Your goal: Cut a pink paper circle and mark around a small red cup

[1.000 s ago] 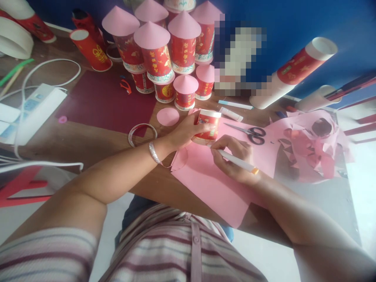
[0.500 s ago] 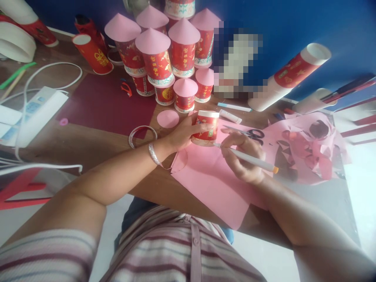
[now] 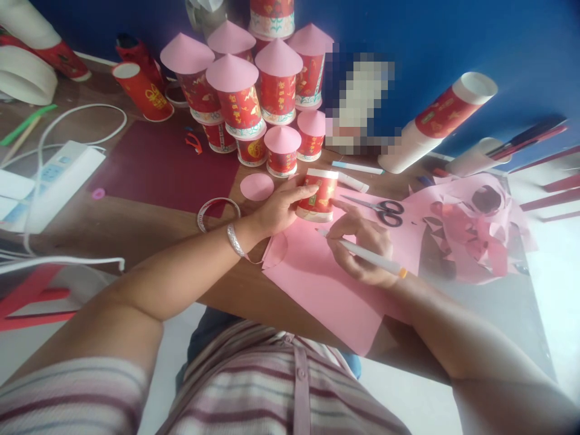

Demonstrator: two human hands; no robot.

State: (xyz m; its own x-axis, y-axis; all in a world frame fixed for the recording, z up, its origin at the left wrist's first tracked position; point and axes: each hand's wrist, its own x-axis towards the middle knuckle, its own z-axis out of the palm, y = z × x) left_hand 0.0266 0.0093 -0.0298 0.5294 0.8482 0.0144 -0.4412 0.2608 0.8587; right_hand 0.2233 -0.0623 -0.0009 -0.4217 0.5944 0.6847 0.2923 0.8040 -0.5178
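Observation:
My left hand (image 3: pixel 283 205) is closed around a red paper cup (image 3: pixel 322 192) with gold markings and white bands at both ends. Between the fingers of my right hand (image 3: pixel 362 244) is a white marker (image 3: pixel 374 256) with an orange end; its tip points toward the lower edge of the cup, a little apart from it. Under both hands lies pink paper (image 3: pixel 333 296). Black-handled scissors (image 3: pixel 388 213) rest on that paper, just beyond my right hand. A pink paper disc (image 3: pixel 257 187) is on the table left of the cup.
Red cups with pink cone roofs (image 3: pixel 233 75) stand stacked at the back. Pink paper scraps (image 3: pixel 483 232) lie on the right, near a leaning cup tower (image 3: pixel 437 124) and a pen holder (image 3: pixel 480 156). A white power strip (image 3: pixel 67 181) with cables and a tape ring (image 3: pixel 218 214) are leftward.
The cup has turned in my left hand, and the thumb sits differently on it. My right hand has drawn the marker down and left, away from the cup.

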